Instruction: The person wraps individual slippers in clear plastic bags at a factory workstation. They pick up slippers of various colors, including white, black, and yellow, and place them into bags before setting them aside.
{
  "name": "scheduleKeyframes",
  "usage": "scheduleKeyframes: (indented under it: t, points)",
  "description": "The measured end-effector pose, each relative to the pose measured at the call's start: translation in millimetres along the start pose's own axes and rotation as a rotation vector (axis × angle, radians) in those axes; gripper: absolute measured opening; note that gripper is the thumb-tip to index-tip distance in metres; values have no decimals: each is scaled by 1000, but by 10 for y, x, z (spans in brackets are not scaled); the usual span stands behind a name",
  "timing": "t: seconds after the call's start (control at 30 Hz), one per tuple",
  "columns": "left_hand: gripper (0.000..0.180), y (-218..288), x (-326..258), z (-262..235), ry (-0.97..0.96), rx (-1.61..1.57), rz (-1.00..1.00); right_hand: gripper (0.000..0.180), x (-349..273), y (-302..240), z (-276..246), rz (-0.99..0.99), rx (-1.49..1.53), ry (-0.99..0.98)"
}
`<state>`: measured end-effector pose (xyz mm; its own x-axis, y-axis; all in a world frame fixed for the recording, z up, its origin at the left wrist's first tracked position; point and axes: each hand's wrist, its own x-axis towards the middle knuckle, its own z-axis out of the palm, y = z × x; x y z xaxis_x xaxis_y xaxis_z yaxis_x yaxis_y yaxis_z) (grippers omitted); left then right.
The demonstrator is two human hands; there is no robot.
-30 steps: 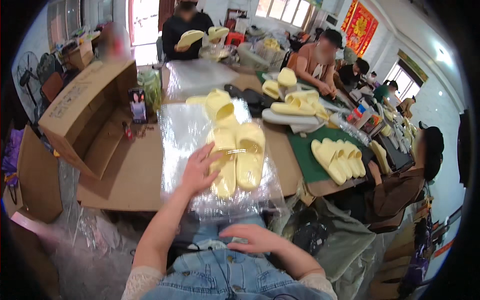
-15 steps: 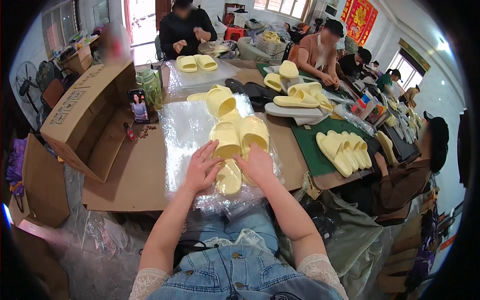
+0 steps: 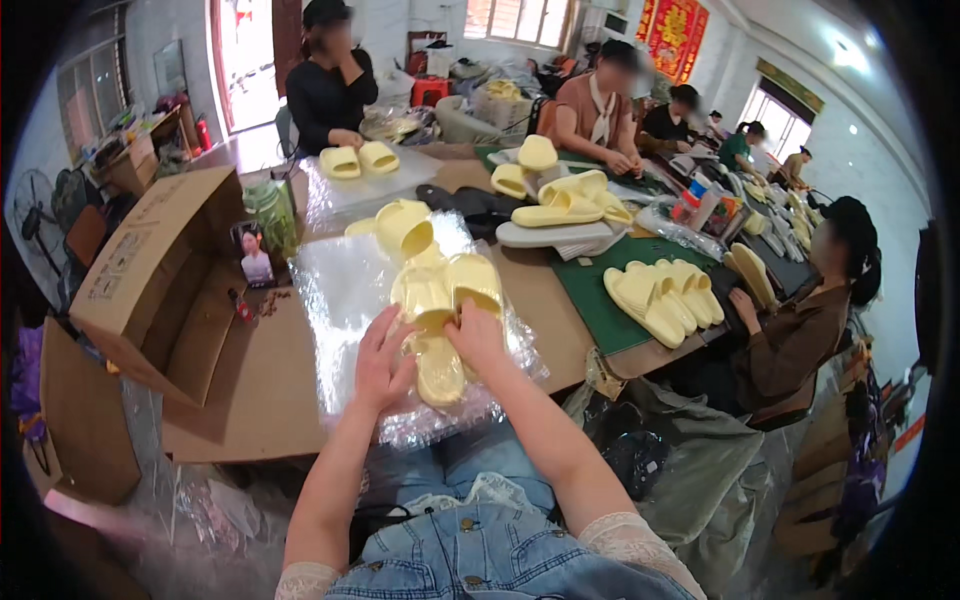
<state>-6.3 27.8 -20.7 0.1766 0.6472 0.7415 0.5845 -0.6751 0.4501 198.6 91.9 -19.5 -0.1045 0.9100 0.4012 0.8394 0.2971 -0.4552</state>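
In front of me a pair of pale yellow slide slippers lies on a stack of clear plastic bags (image 3: 325, 310). Shiny clear film covers the left slipper (image 3: 440, 372), toe pointing away. My left hand (image 3: 378, 362) rests along that slipper's left side, fingers and thumb spread apart. The fingers of my right hand (image 3: 478, 338) bend into the foot opening of the right slipper (image 3: 474, 282), gripping near its strap; the hand hides much of its sole. Just beyond, another yellow slipper (image 3: 404, 228) lies on the bags, partly over a further one.
To the left stands an open cardboard box (image 3: 150, 270), with a phone (image 3: 254, 254) and a green jar (image 3: 270, 215) by it. Yellow slippers (image 3: 660, 300) line a green mat (image 3: 590, 285) at right. Grey and yellow slippers (image 3: 560, 215) are piled beyond. Several co-workers sit around.
The view has shifted, so the table sits lower and further left. Both hands stay at the slipper pair. Across the table, a co-worker has raised one hand to the face.
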Motion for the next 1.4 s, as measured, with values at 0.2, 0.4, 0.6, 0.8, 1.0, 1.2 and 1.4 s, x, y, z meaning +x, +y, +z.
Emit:
scheduleKeyframes:
  t: [0.2,0.4,0.6,0.8,1.0,1.2,1.4]
  points:
    - [52,13,3,44,162,33,-161,28,-209,34,-129,63,118,-5]
    - [47,-70,-21,106,-8,98,-162,25,-669,243,-390,87,150,-33]
    - [28,-2,-16,116,37,3,-279,29,-1281,601,-853,173,234,-123]
    - [23,-78,-55,158,32,111,-187,34,-1947,867,-1575,223,287,-217]
    - [24,-12,-33,137,18,110,-248,39,-2365,1292,-2270,424,680,-81]
    - [25,-51,-23,138,22,85,-243,33,-2853,1715,-2241,765,445,-202]
    - [26,-66,-45,149,-18,103,-249,54,-3247,2386,-2243,907,-138,-543]
